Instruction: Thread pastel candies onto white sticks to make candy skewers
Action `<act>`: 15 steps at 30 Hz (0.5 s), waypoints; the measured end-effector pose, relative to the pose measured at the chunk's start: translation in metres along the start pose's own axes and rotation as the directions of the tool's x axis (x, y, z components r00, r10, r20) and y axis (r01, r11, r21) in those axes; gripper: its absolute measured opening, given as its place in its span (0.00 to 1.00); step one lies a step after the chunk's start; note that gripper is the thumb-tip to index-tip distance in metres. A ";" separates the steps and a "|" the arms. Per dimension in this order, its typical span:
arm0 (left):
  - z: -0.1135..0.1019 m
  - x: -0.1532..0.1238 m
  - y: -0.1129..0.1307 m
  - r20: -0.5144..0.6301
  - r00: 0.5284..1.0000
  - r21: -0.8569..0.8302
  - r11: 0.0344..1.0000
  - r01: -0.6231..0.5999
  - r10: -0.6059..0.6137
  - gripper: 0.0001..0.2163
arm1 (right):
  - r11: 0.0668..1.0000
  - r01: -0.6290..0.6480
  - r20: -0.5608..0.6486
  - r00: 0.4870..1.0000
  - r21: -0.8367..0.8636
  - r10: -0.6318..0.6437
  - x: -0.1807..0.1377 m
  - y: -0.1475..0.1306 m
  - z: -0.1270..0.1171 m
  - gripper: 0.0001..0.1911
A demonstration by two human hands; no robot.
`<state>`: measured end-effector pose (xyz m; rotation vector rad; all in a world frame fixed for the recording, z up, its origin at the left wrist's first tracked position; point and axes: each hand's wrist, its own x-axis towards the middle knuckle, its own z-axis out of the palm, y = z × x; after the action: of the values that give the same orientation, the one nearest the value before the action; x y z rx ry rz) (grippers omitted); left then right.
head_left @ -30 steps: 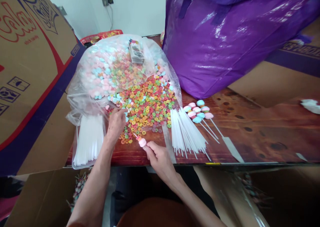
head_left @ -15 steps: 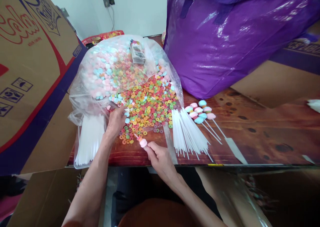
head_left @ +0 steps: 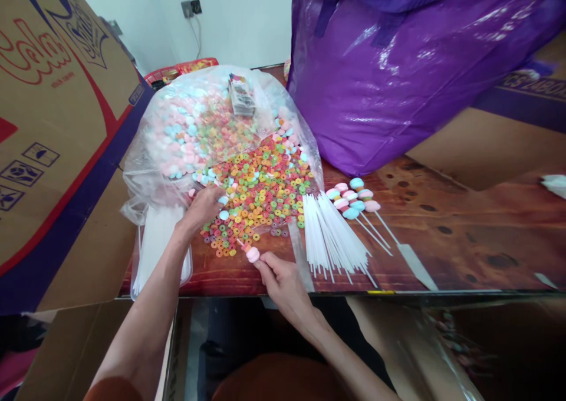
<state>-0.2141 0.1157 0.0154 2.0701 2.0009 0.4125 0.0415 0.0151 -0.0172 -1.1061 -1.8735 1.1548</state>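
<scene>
My right hand (head_left: 285,280) pinches a candy skewer (head_left: 252,254), a white stick threaded with a pink marshmallow piece and an orange-red ring; its tip points up and left. At the left edge of the candy pile, my left hand (head_left: 203,205) has its fingers curled down among the pieces; pale blue marshmallow pieces (head_left: 224,215) lie at its fingertips, and what it grips is hidden. Ring gummies (head_left: 260,194) in red, orange, yellow and green spread from the mouth of a clear plastic bag (head_left: 145,135), which also holds pink and blue marshmallows (head_left: 181,135).
White sticks (head_left: 333,239) lie fanned right of the pile, beside several assembled candy skewers (head_left: 351,197). More sticks (head_left: 154,242) lie in a clear pack at left. A purple bag (head_left: 398,76) stands behind; cardboard boxes (head_left: 57,153) flank the wooden table (head_left: 442,236). A small stack of labels or cards (head_left: 241,94) rests on the plastic bag.
My left hand stays at the pile's left edge, its forearm swung slightly left. My right hand holds the skewer in nearly the same place. The view has shifted slightly.
</scene>
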 end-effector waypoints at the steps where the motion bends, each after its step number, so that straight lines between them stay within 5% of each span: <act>1: 0.000 0.000 0.000 -0.015 1.000 -0.013 1.000 0.011 -0.011 0.12 | 1.000 0.001 -0.001 1.000 -0.003 -0.001 0.000 0.000 0.000 0.16; 9: -0.002 -0.011 0.011 -0.067 0.997 -0.035 0.998 0.047 -0.049 0.12 | 0.999 0.023 -0.009 1.000 -0.026 -0.023 0.000 0.000 0.000 0.16; 12: -0.003 -0.022 0.016 -0.159 0.976 -0.292 0.951 0.101 -0.152 0.17 | 1.000 0.018 -0.019 1.000 -0.023 -0.019 -0.001 0.001 -0.001 0.15; 15: 0.002 -0.040 0.026 -0.091 0.970 -0.690 0.717 0.101 -0.225 0.19 | 1.000 0.017 -0.039 0.999 0.003 -0.017 -0.001 -0.001 -0.003 0.15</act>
<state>-0.1904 0.0744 0.0206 1.4124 1.7107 1.1279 0.0442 0.0152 -0.0149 -1.1015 -1.8468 1.1186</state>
